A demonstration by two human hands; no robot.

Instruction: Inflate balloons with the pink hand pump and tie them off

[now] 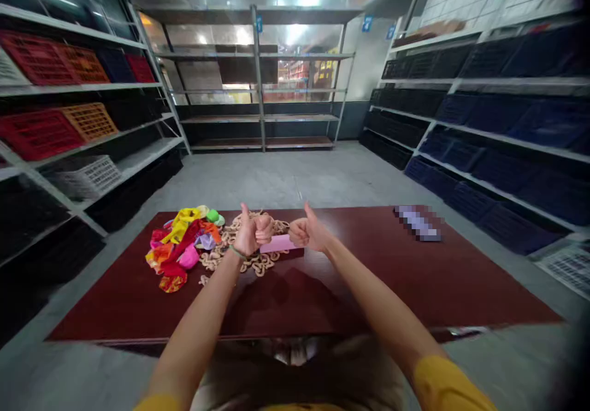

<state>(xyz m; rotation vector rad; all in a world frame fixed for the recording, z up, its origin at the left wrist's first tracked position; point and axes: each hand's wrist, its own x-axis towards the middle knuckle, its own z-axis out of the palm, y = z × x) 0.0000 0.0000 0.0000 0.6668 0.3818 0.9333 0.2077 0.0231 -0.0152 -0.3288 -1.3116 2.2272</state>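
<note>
Yellow sleeves (449, 386) fill the lower edge of the frame, two of them, with bare forearms reaching up to the centre. Left hand (254, 234) and right hand (310, 231) are clenched, thumbs raised, a pink block (275, 244) between them; whether either touches it I cannot tell. Red, orange, blue and white crates (41, 133) line the left shelves, and dark blue crates (516, 171) the right; their contents are too dim to make out. Dark red table (387, 294), grey floor (295, 180), metal rack (257, 73) at upper centre. Counted: one block, one pixelated item (419, 223) at the table's right, four blue signs (367, 23) up high; tan links (260, 268) and bright cloths (182, 245), left of centre, overlap too much to count.
</note>
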